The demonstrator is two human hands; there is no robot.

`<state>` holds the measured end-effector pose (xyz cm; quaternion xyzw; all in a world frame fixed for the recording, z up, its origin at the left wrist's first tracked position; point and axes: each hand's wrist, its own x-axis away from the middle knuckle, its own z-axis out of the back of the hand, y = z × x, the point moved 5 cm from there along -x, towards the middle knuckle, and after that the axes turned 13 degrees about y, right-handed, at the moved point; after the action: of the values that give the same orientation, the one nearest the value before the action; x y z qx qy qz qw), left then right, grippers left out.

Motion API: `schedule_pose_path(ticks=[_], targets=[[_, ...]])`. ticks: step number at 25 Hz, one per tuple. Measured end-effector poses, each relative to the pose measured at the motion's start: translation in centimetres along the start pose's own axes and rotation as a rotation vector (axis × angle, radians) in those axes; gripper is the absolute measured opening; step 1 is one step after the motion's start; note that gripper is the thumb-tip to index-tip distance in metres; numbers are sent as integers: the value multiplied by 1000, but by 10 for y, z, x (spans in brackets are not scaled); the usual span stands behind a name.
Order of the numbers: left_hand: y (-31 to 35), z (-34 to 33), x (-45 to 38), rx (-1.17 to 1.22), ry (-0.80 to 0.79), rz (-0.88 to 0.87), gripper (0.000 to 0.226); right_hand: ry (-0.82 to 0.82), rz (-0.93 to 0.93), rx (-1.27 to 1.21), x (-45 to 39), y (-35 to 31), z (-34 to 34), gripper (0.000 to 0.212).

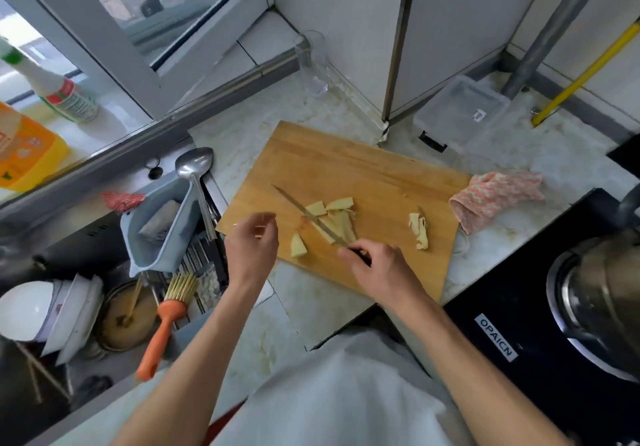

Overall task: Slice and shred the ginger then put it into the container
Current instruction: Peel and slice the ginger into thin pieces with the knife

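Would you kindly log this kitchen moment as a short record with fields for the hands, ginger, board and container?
right hand: grips the knife handle, blade lying across the ginger slices
left hand: lifted over the board edge, fingers curled; thin slivers at the fingertips
ginger: flat slices mid-board, a separate piece to the right
cutting board: wooden, on the counter
container: clear, beyond the board, no ginger visible inside

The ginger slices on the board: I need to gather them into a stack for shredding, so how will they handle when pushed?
The ginger slices look thin and flat, so they should slide rather than roll on the wooden cutting board. They seem light and may cling to the knife blade lying across them. The thicker wedge probably stays stiffer.
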<state>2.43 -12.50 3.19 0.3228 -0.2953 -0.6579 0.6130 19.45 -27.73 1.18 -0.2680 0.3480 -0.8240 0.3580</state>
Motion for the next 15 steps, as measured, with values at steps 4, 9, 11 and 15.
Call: schedule_pose_path(ticks=[4, 9, 11, 15], targets=[[-41, -18, 13, -113, -214, 137, 24, 21, -89, -100, 1, -4, -14, 38], [-40, -37, 17, -160, -238, 122, 17, -4, -159, -115, 1, -2, -25, 39], [-42, -41, 17, -156, -217, 161, 16, -23, -198, -144, 0, -2, -31, 38], [-42, -44, 26, -29, -142, 211, 27, -60, -239, -218, 2, -6, -45, 38]])
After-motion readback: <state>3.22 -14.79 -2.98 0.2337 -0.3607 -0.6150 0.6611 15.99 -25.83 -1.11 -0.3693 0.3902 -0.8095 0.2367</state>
